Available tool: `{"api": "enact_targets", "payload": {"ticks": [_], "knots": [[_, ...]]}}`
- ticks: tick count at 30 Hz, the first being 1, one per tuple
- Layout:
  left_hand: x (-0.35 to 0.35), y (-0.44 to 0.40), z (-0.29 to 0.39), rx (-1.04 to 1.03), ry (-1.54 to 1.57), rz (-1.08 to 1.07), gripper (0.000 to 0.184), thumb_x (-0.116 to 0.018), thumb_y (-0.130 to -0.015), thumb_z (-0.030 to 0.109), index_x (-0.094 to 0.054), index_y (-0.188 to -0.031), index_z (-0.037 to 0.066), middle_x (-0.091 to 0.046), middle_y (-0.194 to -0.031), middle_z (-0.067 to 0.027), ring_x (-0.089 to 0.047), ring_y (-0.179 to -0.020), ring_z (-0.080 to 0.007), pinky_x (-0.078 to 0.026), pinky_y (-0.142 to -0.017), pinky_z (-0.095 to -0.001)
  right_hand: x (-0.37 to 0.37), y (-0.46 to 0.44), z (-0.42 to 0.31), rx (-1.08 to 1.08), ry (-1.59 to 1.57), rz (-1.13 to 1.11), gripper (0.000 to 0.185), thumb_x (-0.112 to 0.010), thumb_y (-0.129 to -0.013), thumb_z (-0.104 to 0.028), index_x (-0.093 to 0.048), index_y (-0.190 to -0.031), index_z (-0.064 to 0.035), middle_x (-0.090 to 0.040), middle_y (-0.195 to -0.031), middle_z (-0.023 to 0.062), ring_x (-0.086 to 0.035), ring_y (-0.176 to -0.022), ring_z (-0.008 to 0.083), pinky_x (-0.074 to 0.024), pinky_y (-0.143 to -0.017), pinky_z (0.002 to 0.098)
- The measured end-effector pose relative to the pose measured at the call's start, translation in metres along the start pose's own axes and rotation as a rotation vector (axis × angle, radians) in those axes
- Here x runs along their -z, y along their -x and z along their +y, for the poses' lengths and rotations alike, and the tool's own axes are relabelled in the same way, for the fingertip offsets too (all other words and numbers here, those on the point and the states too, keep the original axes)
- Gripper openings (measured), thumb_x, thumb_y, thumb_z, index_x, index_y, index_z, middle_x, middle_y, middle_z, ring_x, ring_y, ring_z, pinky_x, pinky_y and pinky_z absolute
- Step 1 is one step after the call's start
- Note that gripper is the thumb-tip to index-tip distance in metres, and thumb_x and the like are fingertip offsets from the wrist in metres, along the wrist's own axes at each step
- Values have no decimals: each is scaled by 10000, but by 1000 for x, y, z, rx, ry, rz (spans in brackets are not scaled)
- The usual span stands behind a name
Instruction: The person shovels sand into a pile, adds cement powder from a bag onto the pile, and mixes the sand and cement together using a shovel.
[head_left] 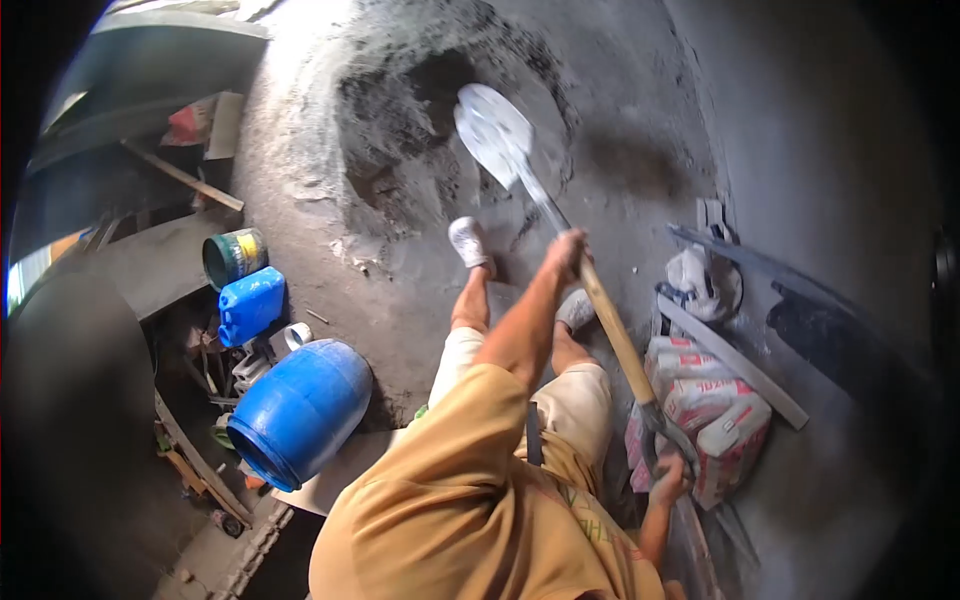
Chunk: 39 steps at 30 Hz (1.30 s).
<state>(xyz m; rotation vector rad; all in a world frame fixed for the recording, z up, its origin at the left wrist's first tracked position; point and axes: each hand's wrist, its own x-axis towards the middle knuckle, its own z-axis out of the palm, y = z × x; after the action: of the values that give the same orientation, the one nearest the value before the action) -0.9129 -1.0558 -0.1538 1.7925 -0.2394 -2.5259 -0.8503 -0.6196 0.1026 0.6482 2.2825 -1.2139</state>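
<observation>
A shovel slants across the middle of the head view, with a wooden shaft and a pale, smeared blade at its upper end. My left hand is wrapped round the shaft near the metal neck. At the lower end, my right hand grips the handle. The blade appears over a grey, powdery heap with a dark hollow; whether it touches the material I cannot tell. My feet, in light shoes, stand just short of the heap.
To the left lie a large blue barrel, a blue jerrycan and a dark green bucket. Printed sacks and a pale plank rest at the right by the grey wall. Wood scraps are scattered on the far left.
</observation>
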Motion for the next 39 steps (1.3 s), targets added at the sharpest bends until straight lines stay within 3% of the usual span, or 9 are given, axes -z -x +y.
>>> {"api": "enact_targets", "payload": {"ticks": [4, 10, 13, 15, 18, 22, 32, 36, 39], "knots": [[55, -56, -182, 267, -382, 103, 277, -598, -812, 280, -569, -905, 21, -580, -652, -102, -588, -589, -204, -478, -526, -362, 63, 39, 22, -297, -6, 249, 406, -526, -891, -305, -439, -562, -83, -440, -578, 17, -404, -546, 149, -362, -587, 323], [139, -99, -194, 285, -503, 243, 303, -605, -802, 298, -598, -899, 11, -601, -663, -118, -617, -627, -220, -493, -567, -367, -9, 63, 26, -367, 40, 401, 401, -543, -889, -308, -405, -568, -113, -389, -511, 14, -398, -466, 147, -366, -487, 319], [195, -156, -115, 18, -900, 257, 253, -616, -812, 232, -613, -724, -5, -616, -667, -125, -603, -556, -224, -494, -505, -384, -126, 49, 15, -558, -418, 301, 364, -529, -883, -306, -359, -589, -175, -334, -520, -38, -337, -448, 99, -312, -429, 286], [145, -123, 60, 21, -762, 240, 250, -584, -849, 248, -609, -768, 13, -600, -663, -106, -583, -557, -228, -480, -502, -374, -210, 37, 15, -510, -279, 203, 348, -508, -897, -279, -339, -607, -185, -287, -530, -49, -307, -460, 88, -319, -452, 264], [153, -195, 166, 112, -423, 390, 201, -652, -820, 213, -601, -790, 20, -575, -687, -98, -564, -560, -224, -495, -514, -390, -329, 30, -23, -428, -493, 40, 347, -500, -912, -263, -384, -604, -155, -370, -509, -5, -381, -469, 132, -365, -509, 310], [188, -226, 137, -42, -467, 363, 145, -659, -792, 173, -603, -768, 42, -566, -659, -69, -538, -551, -192, -432, -470, -368, -329, 18, -3, -380, -445, 22, 364, -510, -908, -279, -393, -590, -146, -382, -489, 11, -399, -446, 148, -363, -470, 299], [129, -16, 171, -23, -453, 322, 221, -681, -774, 184, -592, -677, 6, -578, -549, -87, -598, -485, -197, -499, -482, -338, -227, 113, -35, -386, -429, 156, 299, -551, -827, -308, -393, -619, -162, -386, -493, 1, -389, -420, 143, -367, -415, 310], [112, 48, 264, -121, -521, 160, 283, -652, -809, 302, -577, -756, 33, -568, -601, -80, -572, -504, -188, -471, -448, -345, -263, 156, -115, -94, -284, 226, 258, -538, -786, -246, -422, -595, -118, -450, -526, 5, -424, -466, 136, -376, -495, 292], [93, 101, 352, -164, -105, 122, 321, -659, -811, 340, -508, -849, 60, -485, -650, -49, -506, -489, -171, -445, -423, -333, -284, 169, -129, 288, -1, 95, 233, -531, -720, -137, -476, -509, -54, -553, -622, 89, -545, -607, 205, -413, -567, 319]]}}
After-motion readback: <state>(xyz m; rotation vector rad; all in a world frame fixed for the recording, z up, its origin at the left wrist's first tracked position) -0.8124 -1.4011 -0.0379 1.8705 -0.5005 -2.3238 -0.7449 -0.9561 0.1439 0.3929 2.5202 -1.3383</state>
